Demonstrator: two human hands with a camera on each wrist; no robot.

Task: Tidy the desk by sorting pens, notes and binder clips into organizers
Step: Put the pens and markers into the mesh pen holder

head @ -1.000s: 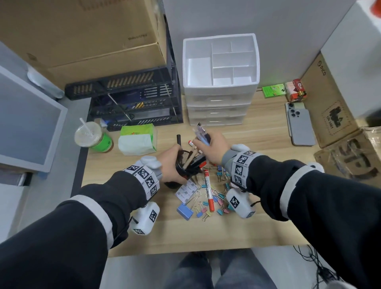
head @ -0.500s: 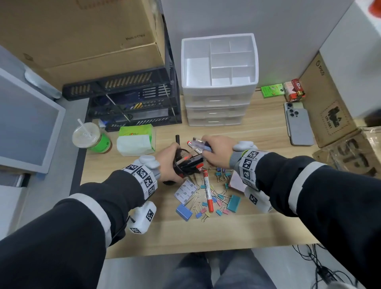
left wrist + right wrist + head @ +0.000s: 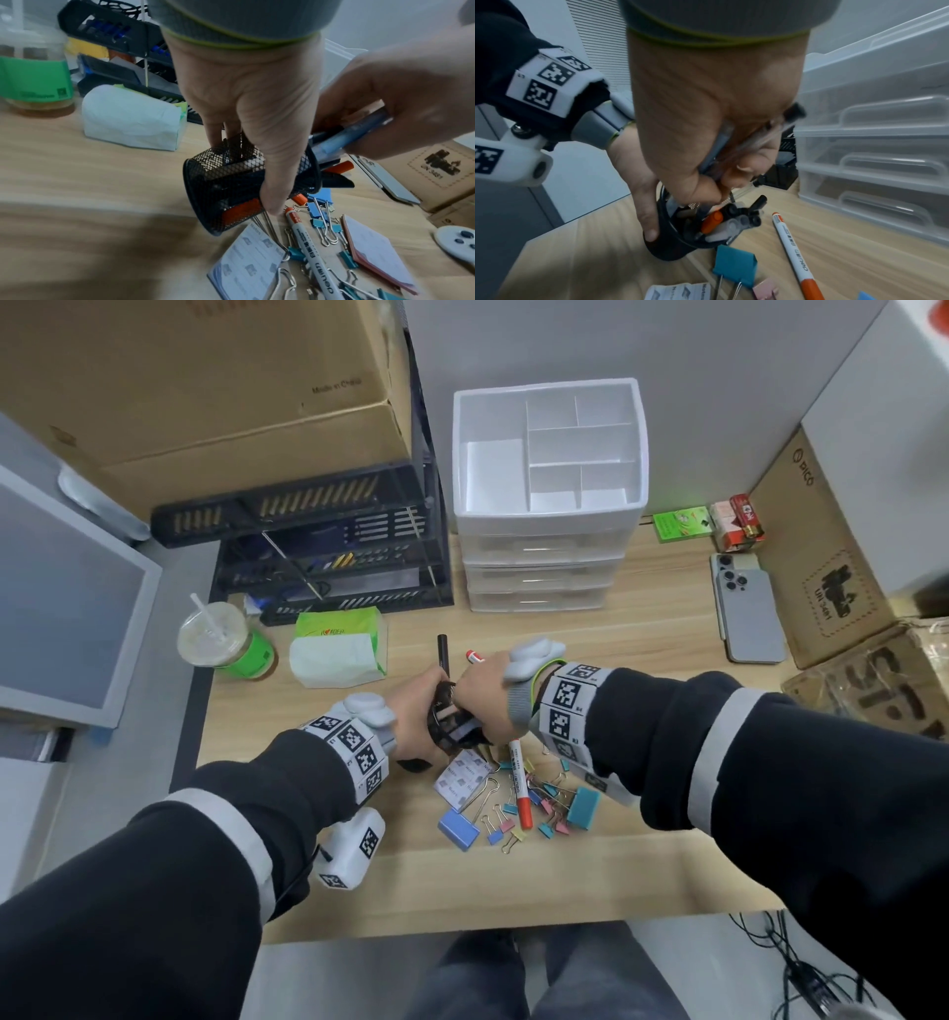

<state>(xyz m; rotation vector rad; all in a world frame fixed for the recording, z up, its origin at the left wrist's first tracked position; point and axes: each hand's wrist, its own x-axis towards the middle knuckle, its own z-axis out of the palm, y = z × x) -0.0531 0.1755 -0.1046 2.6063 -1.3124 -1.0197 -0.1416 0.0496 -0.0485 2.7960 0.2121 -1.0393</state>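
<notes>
- The left hand gripped a black mesh cup, fingers curled round its wall; the cup was tilted, its base on the desk and its mouth turned toward the right hand.
- The right hand was closed round a bundle of pens, holding them at the cup's mouth.
- More pens, some with orange caps, already sat inside the cup.
- A white marker with a red end lay on the desk just beside the cup, among scattered binder clips.
- A large blue clip and a large teal clip lay at either side of that scatter.
- A printed notepad lay touching the cup's base side; a pink pad lay right of the marker.
- The white drawer organizer stood at the back of the desk, well apart from the hands.
</notes>
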